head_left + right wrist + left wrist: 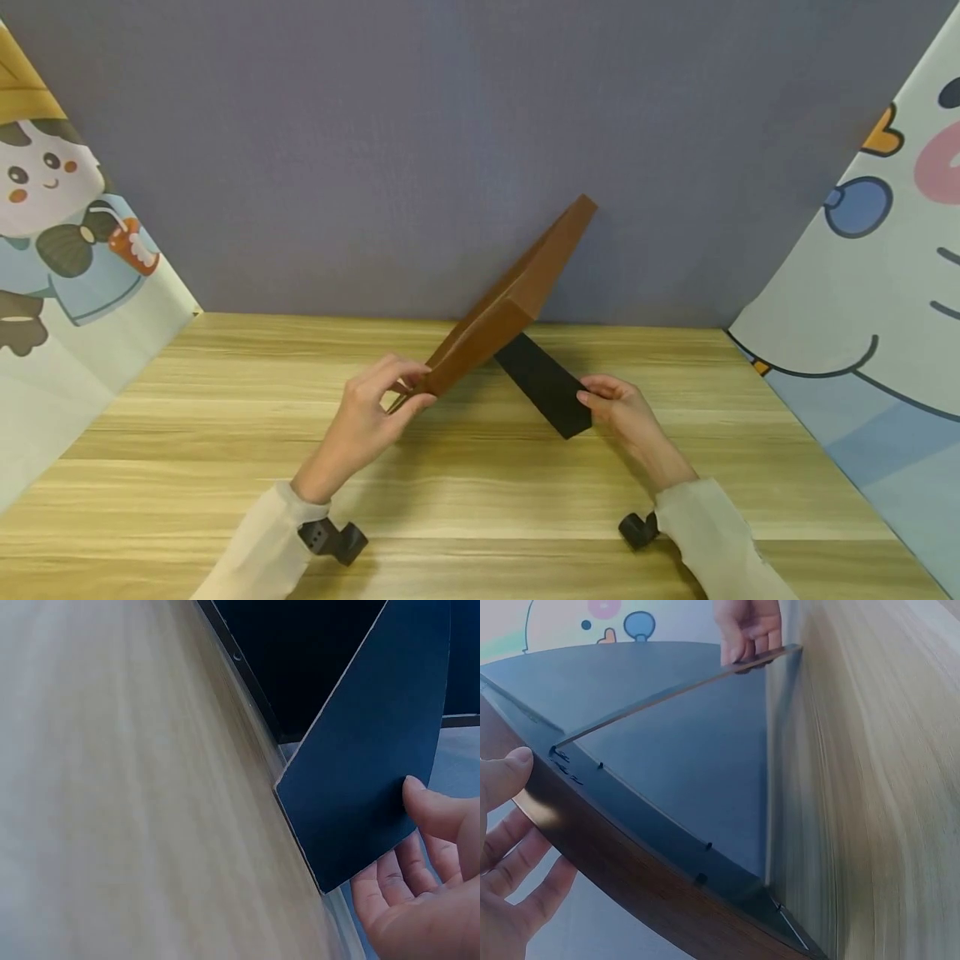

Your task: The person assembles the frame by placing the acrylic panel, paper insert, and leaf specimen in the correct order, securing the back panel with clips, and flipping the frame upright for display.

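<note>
A brown picture frame [487, 333] stands tilted on the wooden table, its front turned away from the head camera. My left hand [378, 400] grips its left edge, thumb on the near side and fingers on the far side, as the left wrist view shows. From the dark backing [682, 772] a black stand leg [543, 385] swings out towards the table. With thumb and fingers my right hand [622, 412] pinches the edge of this leg near its wide lower end. In the right wrist view the leg's bottom corner meets the tabletop or nearly so.
The wooden table [225, 442] spreads beneath both hands, with a grey wall panel [337, 167] behind it. Cartoon-printed panels stand at the left [67, 250] and right [862, 292]. Small black cameras [333, 540] are strapped at both wrists.
</note>
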